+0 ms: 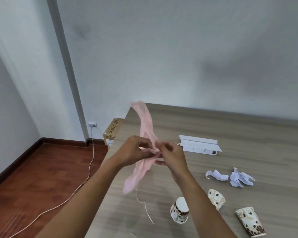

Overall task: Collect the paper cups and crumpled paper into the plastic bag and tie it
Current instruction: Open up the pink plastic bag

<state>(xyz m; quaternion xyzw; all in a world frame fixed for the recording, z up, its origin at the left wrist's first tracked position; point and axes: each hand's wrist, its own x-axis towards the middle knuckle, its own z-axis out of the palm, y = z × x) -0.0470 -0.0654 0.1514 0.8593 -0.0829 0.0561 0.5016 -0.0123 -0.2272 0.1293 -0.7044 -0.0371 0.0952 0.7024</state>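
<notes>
Thin translucent pink plastic bag (145, 134), matt wood-grain table (248, 134), creased crumpled paper (217, 176), printed paper cups (179, 210).

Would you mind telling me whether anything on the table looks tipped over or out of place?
Yes: three paper cups lie tipped over near the front of the table, with two crumpled papers loose behind them.

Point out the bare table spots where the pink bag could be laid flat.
Free: the far table strip between the white box and the wall, and the stretch between that box and the crumpled papers. Crowded: the near right, where three paper cups and a string lie.
</notes>
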